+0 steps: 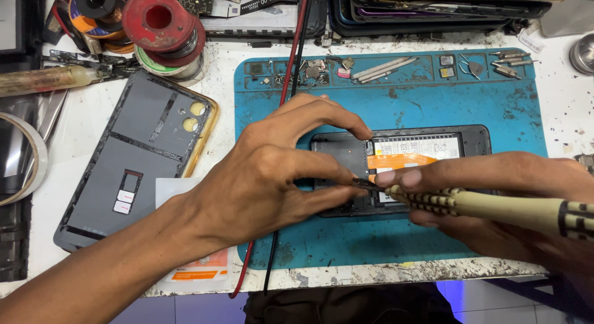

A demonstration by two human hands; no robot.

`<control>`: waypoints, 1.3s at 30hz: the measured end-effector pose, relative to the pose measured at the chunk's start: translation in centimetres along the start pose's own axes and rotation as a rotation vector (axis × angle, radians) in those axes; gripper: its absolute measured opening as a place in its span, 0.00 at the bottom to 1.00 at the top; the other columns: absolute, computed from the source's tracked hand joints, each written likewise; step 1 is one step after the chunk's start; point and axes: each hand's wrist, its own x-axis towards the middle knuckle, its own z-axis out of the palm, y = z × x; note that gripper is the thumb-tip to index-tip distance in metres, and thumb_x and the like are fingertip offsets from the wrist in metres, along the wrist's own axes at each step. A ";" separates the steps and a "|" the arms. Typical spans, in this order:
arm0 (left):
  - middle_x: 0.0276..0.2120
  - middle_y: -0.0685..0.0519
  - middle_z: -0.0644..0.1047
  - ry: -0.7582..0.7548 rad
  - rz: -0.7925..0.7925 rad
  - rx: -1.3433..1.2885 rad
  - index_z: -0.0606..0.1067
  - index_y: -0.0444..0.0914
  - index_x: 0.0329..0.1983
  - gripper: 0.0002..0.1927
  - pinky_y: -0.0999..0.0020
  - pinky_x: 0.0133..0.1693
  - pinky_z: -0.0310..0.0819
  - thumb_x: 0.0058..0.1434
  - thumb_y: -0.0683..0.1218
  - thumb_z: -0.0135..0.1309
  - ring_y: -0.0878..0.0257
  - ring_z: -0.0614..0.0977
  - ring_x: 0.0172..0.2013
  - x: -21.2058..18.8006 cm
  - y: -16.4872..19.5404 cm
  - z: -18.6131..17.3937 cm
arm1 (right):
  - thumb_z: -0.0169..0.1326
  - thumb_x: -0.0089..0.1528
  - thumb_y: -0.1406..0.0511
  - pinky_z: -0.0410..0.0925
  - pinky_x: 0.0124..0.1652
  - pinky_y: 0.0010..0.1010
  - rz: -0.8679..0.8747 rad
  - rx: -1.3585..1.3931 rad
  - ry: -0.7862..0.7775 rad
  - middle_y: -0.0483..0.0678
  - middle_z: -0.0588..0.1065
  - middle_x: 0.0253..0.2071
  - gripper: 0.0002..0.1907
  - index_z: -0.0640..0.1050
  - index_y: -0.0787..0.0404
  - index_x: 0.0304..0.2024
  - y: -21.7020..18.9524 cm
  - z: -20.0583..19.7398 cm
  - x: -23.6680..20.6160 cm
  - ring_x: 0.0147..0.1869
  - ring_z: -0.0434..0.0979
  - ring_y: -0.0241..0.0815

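At the far left edge of the worktop (560, 123) lies a roll of tape (25, 157), with solder spools (162, 30) behind it. Beside these rests a detached phone back cover (133, 154), inner side up. The left hand (272, 175) reaches across onto the blue repair mat (433, 101), fingers curled down and pressing on the left end of the opened phone (402, 169), which lies in the middle of the mat with its orange flex cable (402, 160) exposed. The right hand (495, 200) is closed around a beige screwdriver (495, 206), its tip touching the phone just beside the left fingertips.
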 end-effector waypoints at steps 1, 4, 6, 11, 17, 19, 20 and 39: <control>0.55 0.50 0.77 -0.005 -0.002 0.000 0.83 0.39 0.41 0.09 0.61 0.55 0.78 0.57 0.41 0.70 0.54 0.80 0.56 0.0 0.0 0.0 | 0.57 0.61 0.72 0.76 0.53 0.27 0.049 0.022 0.011 0.52 0.80 0.55 0.20 0.73 0.64 0.56 0.1 0.0 -0.2 0.58 0.85 0.41; 0.55 0.48 0.76 -0.031 -0.010 0.012 0.81 0.38 0.45 0.15 0.59 0.55 0.77 0.56 0.43 0.71 0.52 0.79 0.55 0.2 0.1 0.0 | 0.56 0.62 0.73 0.78 0.49 0.25 0.165 0.101 0.011 0.51 0.83 0.53 0.20 0.74 0.63 0.57 0.6 -0.1 -0.6 0.53 0.87 0.38; 0.56 0.47 0.75 -0.057 -0.006 0.040 0.79 0.37 0.50 0.22 0.56 0.58 0.75 0.54 0.46 0.73 0.50 0.78 0.57 0.3 0.2 -0.1 | 0.54 0.63 0.73 0.80 0.45 0.24 0.195 0.162 -0.031 0.51 0.83 0.51 0.20 0.73 0.63 0.58 1.0 -0.4 -0.2 0.51 0.86 0.39; 0.59 0.42 0.70 -0.148 0.010 0.131 0.73 0.36 0.56 0.34 0.51 0.60 0.70 0.50 0.52 0.72 0.44 0.72 0.61 0.7 0.5 -0.3 | 0.64 0.62 0.67 0.78 0.43 0.20 0.017 -0.023 0.028 0.47 0.82 0.47 0.20 0.76 0.61 0.56 0.4 -0.2 2.4 0.46 0.85 0.34; 0.60 0.42 0.69 -0.230 -0.047 0.172 0.71 0.37 0.60 0.35 0.51 0.60 0.69 0.53 0.55 0.70 0.44 0.71 0.62 1.0 0.5 -0.3 | 0.49 0.65 0.64 0.75 0.50 0.22 0.423 0.564 -0.163 0.55 0.83 0.49 0.21 0.76 0.70 0.57 0.8 -1.8 1.6 0.51 0.86 0.41; 0.60 0.43 0.69 -0.229 -0.044 0.186 0.71 0.38 0.60 0.35 0.51 0.61 0.68 0.53 0.55 0.69 0.43 0.70 0.62 0.9 0.4 -0.3 | 0.53 0.64 0.68 0.73 0.48 0.17 0.211 0.293 -0.148 0.50 0.83 0.48 0.20 0.76 0.68 0.58 2.3 -1.1 0.4 0.48 0.88 0.36; 0.60 0.43 0.69 -0.222 -0.034 0.200 0.71 0.38 0.60 0.35 0.50 0.61 0.68 0.53 0.56 0.69 0.42 0.70 0.63 0.8 0.3 -0.3 | 0.57 0.63 0.68 0.75 0.45 0.15 0.172 0.246 -0.118 0.48 0.83 0.47 0.21 0.75 0.67 0.58 3.1 -0.7 -0.1 0.47 0.88 0.34; 0.59 0.43 0.69 -0.230 -0.033 0.189 0.72 0.38 0.59 0.34 0.51 0.60 0.69 0.53 0.55 0.69 0.44 0.71 0.61 0.8 0.2 -0.3 | 0.62 0.59 0.71 0.80 0.42 0.19 0.080 0.273 -0.064 0.52 0.85 0.46 0.22 0.76 0.70 0.56 3.1 -0.2 0.6 0.45 0.88 0.36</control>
